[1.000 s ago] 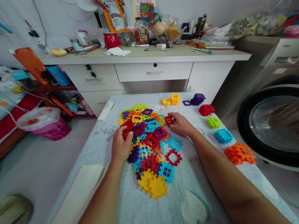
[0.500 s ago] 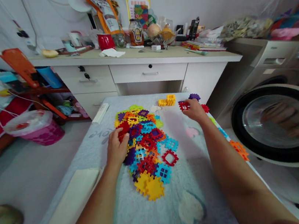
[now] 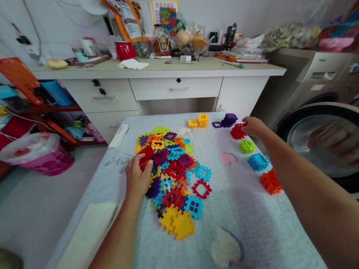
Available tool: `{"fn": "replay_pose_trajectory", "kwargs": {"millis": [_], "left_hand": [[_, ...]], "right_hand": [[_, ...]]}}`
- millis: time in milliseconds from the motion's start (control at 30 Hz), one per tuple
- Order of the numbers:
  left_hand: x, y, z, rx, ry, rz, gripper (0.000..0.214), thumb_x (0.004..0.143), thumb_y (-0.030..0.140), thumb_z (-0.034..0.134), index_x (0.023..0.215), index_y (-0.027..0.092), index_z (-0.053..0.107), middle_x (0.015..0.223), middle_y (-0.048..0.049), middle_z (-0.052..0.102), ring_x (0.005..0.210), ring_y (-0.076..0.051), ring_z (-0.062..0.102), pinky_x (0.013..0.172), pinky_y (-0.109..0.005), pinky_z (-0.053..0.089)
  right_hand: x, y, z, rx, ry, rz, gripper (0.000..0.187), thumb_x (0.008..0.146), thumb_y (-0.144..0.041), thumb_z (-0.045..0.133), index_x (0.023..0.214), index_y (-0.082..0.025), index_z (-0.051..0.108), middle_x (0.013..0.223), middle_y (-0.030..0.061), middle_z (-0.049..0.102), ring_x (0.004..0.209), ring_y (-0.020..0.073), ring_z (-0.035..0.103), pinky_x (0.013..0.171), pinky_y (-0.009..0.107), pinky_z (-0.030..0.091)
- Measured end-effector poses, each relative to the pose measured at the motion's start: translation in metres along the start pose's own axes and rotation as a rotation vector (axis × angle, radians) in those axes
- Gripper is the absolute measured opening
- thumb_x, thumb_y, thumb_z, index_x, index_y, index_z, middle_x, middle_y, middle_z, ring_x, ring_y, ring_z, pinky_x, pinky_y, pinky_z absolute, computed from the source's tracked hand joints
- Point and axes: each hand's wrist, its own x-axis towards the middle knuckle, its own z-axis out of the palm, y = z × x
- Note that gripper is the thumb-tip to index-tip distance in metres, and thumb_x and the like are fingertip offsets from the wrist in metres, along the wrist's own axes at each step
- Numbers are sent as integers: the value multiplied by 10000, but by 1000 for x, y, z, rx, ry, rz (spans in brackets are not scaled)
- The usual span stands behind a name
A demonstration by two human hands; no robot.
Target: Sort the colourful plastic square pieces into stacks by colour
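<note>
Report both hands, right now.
Left hand: at red pieces in the mixed pile; grip on them cannot be told.
Right hand: at the red stack; open or closed cannot be told.

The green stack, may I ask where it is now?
In the head view, the green stack sits near the table's right edge, between the red stack and the blue stack.

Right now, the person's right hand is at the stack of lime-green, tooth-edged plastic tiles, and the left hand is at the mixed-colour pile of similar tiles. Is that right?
Not quite: the head view shows the right hand at the red, tooth-edged plastic stack, not the lime-green stack. The left hand is at the mixed-colour pile.
</note>
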Motion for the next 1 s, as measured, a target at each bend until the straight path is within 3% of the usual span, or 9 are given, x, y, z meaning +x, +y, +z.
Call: {"fn": "replay_pose_trajectory", "kwargs": {"millis": [133,233,367,433,500,567,667,833,1000], "left_hand": [[0,0,-1,18,4,2,362,851,453,540,1119,220,613,1227,-95,625,1228,-272,544,1127,-467,377],[0,1,-1,21,3,0,359,857,452,536,1125,224,609,1240,-95,620,1238,-271,536,1134,-472,365],[0,1,-2,43,23,4,350,855,441,540,1123,227,612,1217,-95,623,1227,-277,539,1123,-480,377],[-1,2,-2,75,35,1,356,855,439,537,1123,218,618,1208,-103,624,1220,-287,543,1109,-483,392],[-2,3,-2,127,32,-16,377,861,445,527,1137,207,622,1215,-117,623,1218,-301,547,1098,-493,400],[-4,5,-3,184,17,-53,401,871,455,515,1162,202,622,1232,-130,624,1211,-314,556,1088,-510,403],[-6,7,-3,239,-20,-94,417,882,460,505,1186,198,618,1244,-145,633,1212,-332,564,1082,-542,398],[-5,8,-2,175,-69,-37,417,885,441,513,1213,199,598,1264,-141,638,1238,-320,557,1086,-537,401],[-4,7,-3,69,-87,-3,424,875,451,532,1213,202,590,1270,-133,631,1243,-296,563,1094,-495,418]], "right_hand": [[-4,3,0,22,21,1,486,748,-179,658,1227,-95,658,1132,158,722,1008,254,679,859,317,526],[-11,-2,-7,95,156,10,480,767,-226,656,1232,-104,659,1197,187,683,1055,278,660,922,371,516],[-32,-38,-9,302,282,-86,421,792,-232,628,1200,-138,669,1182,163,682,1011,270,666,941,405,512],[-50,-69,0,409,223,-203,370,807,-209,614,1169,-158,672,1127,127,705,956,240,673,918,391,521],[-72,-103,15,504,83,-350,346,829,-204,611,1168,-165,662,1096,111,715,917,219,676,867,371,537],[-94,-133,33,547,-23,-498,335,834,-212,637,1165,-167,661,1150,122,704,960,221,670,892,379,528],[-118,-165,55,590,-84,-640,371,842,-262,674,1196,-157,646,1191,141,683,1058,245,645,962,410,496],[-129,-178,70,591,-79,-751,585,793,-335,761,1318,-158,575,1262,152,642,1171,279,588,1029,442,434],[-128,-171,69,616,-90,-710,597,784,-293,770,1335,-192,563,1234,123,638,1103,252,602,992,412,449]]}}
